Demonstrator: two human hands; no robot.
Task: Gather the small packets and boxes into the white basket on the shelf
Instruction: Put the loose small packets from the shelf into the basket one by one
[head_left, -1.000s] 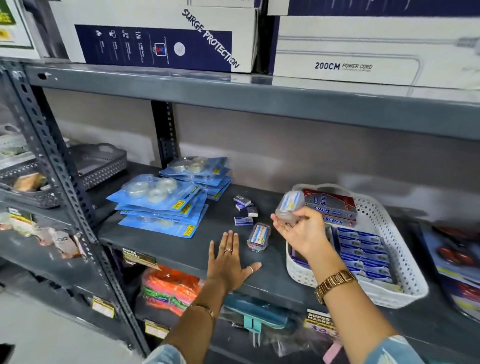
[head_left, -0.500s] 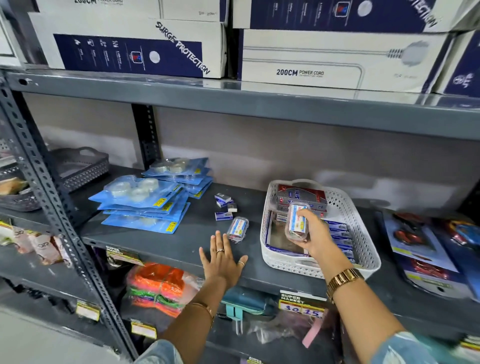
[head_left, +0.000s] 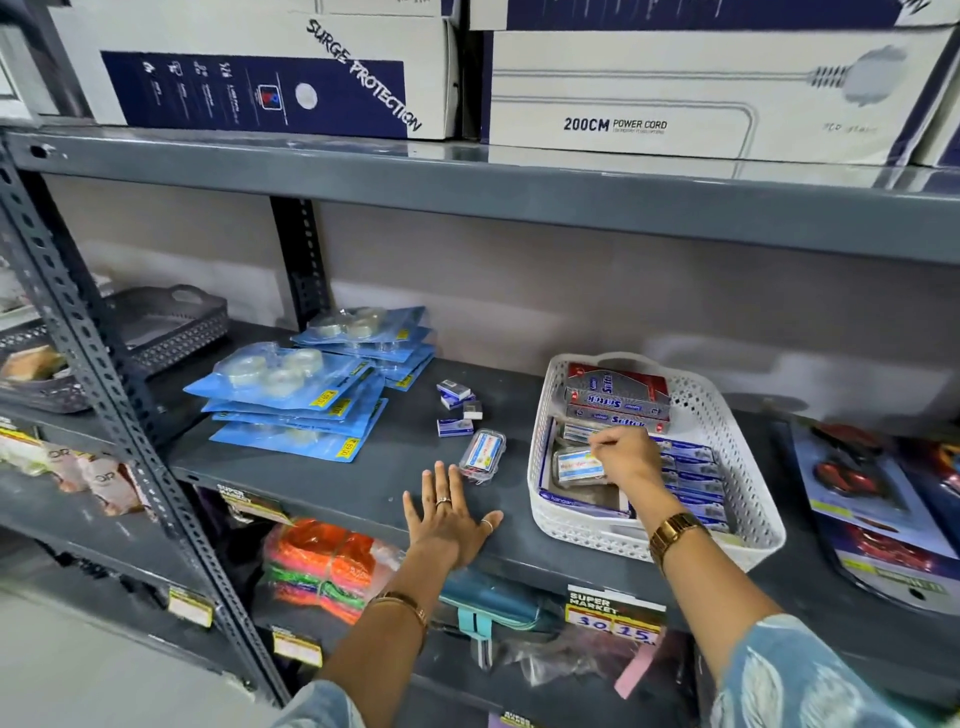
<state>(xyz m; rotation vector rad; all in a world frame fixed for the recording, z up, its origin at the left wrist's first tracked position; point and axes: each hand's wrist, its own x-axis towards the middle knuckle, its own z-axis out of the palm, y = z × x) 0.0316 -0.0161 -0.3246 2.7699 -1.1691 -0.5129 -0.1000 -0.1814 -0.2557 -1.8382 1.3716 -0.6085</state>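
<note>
Grey metal shelving (head_left: 332, 483) carries a white basket (head_left: 748, 499) at its right side. Inside the basket, the right hand (head_left: 626, 457) curls its fingers on a clear packet (head_left: 576, 464) lying among blue boxes (head_left: 691, 473). A second clear packet (head_left: 483, 453) lies on the shelf just left of the basket, beyond the flat, spread left hand (head_left: 452, 525). Four small boxes (head_left: 457, 408) sit farther back, near stacked blue tape packs (head_left: 296, 400).

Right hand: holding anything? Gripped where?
The right hand is down inside the white basket, fingers curled on the right end of a clear packet. The left hand lies flat on the shelf, holding nothing.
</note>
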